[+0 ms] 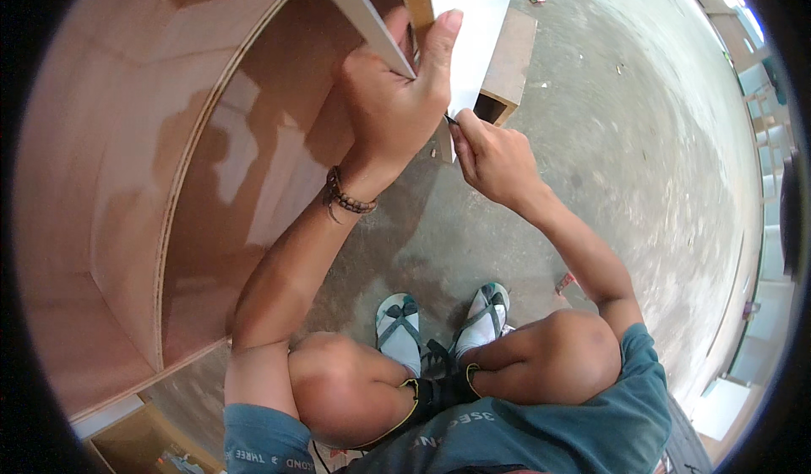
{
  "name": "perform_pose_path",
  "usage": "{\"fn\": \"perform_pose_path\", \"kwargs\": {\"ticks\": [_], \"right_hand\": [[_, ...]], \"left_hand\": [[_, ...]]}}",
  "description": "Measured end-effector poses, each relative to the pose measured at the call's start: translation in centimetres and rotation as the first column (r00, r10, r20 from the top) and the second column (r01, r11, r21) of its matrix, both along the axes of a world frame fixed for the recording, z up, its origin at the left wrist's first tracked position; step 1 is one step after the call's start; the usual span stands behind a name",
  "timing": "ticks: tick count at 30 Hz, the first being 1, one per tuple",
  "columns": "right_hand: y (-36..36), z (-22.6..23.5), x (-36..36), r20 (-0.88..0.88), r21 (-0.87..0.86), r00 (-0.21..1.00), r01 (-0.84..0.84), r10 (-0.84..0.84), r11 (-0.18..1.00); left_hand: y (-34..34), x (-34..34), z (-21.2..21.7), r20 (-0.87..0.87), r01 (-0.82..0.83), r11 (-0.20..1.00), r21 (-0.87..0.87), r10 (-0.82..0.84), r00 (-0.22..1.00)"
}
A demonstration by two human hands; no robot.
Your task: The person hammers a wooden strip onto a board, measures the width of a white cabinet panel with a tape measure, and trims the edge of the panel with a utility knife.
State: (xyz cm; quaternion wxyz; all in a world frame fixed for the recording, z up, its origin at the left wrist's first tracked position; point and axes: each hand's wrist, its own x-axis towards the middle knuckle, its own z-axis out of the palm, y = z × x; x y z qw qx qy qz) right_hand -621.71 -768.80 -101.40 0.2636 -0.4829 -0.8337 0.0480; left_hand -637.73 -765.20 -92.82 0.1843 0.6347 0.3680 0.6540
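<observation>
A white-faced board (477, 22) with a brown edge stands upright in front of me. My left hand (384, 111) grips its lower end, the thumb along the white face and the fingers partly hidden behind. A thin pale strip (365, 19) slants down into the crook of that thumb. My right hand (503, 157) is closed, just right of the board's lower corner. A thin dark tip (450, 120) pokes out from its pinched fingers towards the board; most of that tool is hidden, and its kind does not show.
A large open cabinet of brown wood panels (169, 170) fills the left side. A hollow wooden box (511, 60) lies beyond the board on the concrete floor (642, 136). A small red packet (564, 283) rests near my right knee. An open box (144, 440) is at lower left.
</observation>
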Motion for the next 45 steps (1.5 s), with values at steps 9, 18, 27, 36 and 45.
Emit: {"fn": "perform_pose_path", "kwargs": {"ticks": [9, 18, 27, 36, 45], "right_hand": [[-0.8, -1.3, 0.8, 0.106, -0.150, 0.994, 0.020, -0.004, 0.988], [-1.0, -5.1, 2.2, 0.044, -0.152, 0.999, -0.008, 0.015, 0.988], [-3.8, -17.2, 10.2, 0.320, -0.402, 0.947, 0.132, 0.004, 0.906], [-5.1, -15.4, 9.8, 0.039, -0.216, 0.997, 0.070, -0.064, 0.974], [-2.1, -8.7, 2.7, -0.192, -0.012, 0.981, -0.028, 0.025, 1.000]], "left_hand": [[-0.2, -0.4, -0.2, -0.009, -0.043, 0.997, -0.057, 0.043, 0.999], [0.1, -0.3, 0.3, 0.014, -0.040, 0.999, -0.034, 0.041, 0.999], [1.5, 0.4, 0.6, -0.014, -0.151, 0.983, 0.100, 0.153, 0.988], [0.9, -0.3, -0.4, 0.119, 0.033, 0.998, 0.059, -0.040, 0.992], [0.5, 0.3, 0.6, 0.072, -0.016, 1.000, 0.012, 0.015, 0.997]]}}
